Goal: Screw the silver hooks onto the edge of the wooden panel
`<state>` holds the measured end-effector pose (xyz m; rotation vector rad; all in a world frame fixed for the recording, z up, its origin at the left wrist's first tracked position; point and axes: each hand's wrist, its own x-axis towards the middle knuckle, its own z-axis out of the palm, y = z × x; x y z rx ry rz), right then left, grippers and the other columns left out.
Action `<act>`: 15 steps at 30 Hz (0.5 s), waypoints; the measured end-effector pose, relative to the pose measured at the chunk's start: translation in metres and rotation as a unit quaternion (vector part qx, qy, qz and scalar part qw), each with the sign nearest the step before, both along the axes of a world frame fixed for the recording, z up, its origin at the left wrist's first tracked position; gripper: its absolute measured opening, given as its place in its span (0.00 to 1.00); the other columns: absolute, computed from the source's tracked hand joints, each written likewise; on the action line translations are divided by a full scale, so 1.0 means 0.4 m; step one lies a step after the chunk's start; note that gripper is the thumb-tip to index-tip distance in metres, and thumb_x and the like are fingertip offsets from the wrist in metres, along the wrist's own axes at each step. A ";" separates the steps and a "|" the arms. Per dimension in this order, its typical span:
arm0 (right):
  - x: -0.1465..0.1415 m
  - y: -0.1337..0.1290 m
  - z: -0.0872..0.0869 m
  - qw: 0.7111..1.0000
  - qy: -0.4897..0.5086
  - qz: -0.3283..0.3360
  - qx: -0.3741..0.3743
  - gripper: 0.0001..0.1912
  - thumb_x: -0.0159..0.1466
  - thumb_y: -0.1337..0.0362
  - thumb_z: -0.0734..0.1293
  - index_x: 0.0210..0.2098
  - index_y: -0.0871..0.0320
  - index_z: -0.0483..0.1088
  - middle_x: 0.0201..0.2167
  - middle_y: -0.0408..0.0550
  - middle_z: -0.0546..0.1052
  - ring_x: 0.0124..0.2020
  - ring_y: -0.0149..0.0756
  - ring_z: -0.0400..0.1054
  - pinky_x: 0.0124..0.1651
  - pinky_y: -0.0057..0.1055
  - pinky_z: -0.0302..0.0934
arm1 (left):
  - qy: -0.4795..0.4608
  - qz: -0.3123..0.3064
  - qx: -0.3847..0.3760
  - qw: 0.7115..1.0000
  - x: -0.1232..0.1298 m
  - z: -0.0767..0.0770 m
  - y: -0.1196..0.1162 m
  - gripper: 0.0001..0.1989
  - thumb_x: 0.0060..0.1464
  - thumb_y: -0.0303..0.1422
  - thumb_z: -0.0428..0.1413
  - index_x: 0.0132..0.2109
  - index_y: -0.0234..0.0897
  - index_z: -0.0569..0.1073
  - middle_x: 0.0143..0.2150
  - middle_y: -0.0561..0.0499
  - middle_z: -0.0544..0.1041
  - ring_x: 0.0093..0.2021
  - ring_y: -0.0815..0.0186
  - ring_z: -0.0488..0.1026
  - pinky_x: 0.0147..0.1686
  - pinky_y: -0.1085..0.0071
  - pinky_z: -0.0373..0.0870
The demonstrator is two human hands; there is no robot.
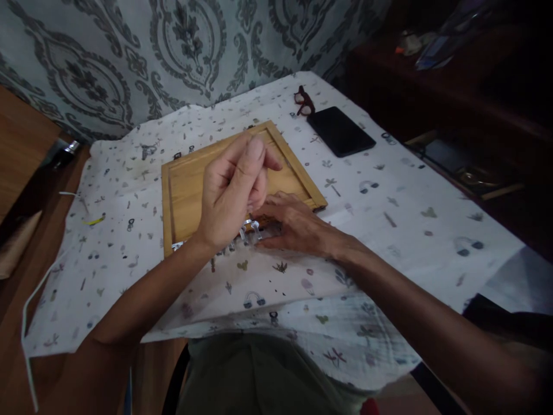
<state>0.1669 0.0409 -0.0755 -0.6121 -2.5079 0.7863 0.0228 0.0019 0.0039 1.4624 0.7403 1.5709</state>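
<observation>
A wooden framed panel (190,190) lies on the cloth-covered table, with small shiny metal and clear pieces (256,229) along its near edge. My left hand (237,184) is raised over the panel, fingers curled together with the thumb on top; whatever they hold, if anything, is hidden. Lower and to the right, my right hand (298,225) rests at the panel's near edge beside the shiny pieces. Its thumb and fingers are apart, and its fingertips are partly hidden behind the left hand.
Beyond the panel to the right lie a black tablet-like device (341,131) and dark red glasses (305,101). A white cable (26,323) hangs at the left edge of the patterned cloth (375,230). A patterned curtain (190,52) stands behind the table.
</observation>
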 end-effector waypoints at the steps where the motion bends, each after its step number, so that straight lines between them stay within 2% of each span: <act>1: 0.000 0.000 0.000 1.000 -0.003 0.001 -0.003 0.20 0.60 0.55 0.75 0.49 0.55 0.76 0.45 0.52 0.77 0.49 0.48 0.68 0.52 0.44 0.60 | 0.000 0.000 -0.003 1.000 0.001 -0.002 0.000 0.21 0.61 0.50 0.57 0.31 0.37 0.74 0.16 0.61 0.54 0.14 0.76 0.48 0.14 0.72 0.47; 7: 0.000 0.002 0.003 1.000 -0.019 0.004 0.001 0.19 0.60 0.56 0.75 0.49 0.56 0.76 0.46 0.53 0.76 0.48 0.48 0.67 0.52 0.44 0.60 | 0.022 0.027 -0.024 0.999 0.003 -0.002 -0.005 0.21 0.62 0.51 0.56 0.30 0.39 0.73 0.16 0.60 0.52 0.14 0.74 0.48 0.15 0.72 0.48; 15: -0.001 0.002 0.005 1.000 -0.030 -0.001 0.009 0.20 0.60 0.55 0.75 0.49 0.58 0.76 0.47 0.56 0.76 0.49 0.50 0.67 0.52 0.45 0.60 | 0.019 -0.001 -0.027 0.999 -0.004 -0.004 -0.005 0.19 0.63 0.48 0.57 0.31 0.38 0.72 0.16 0.60 0.55 0.14 0.75 0.48 0.14 0.72 0.49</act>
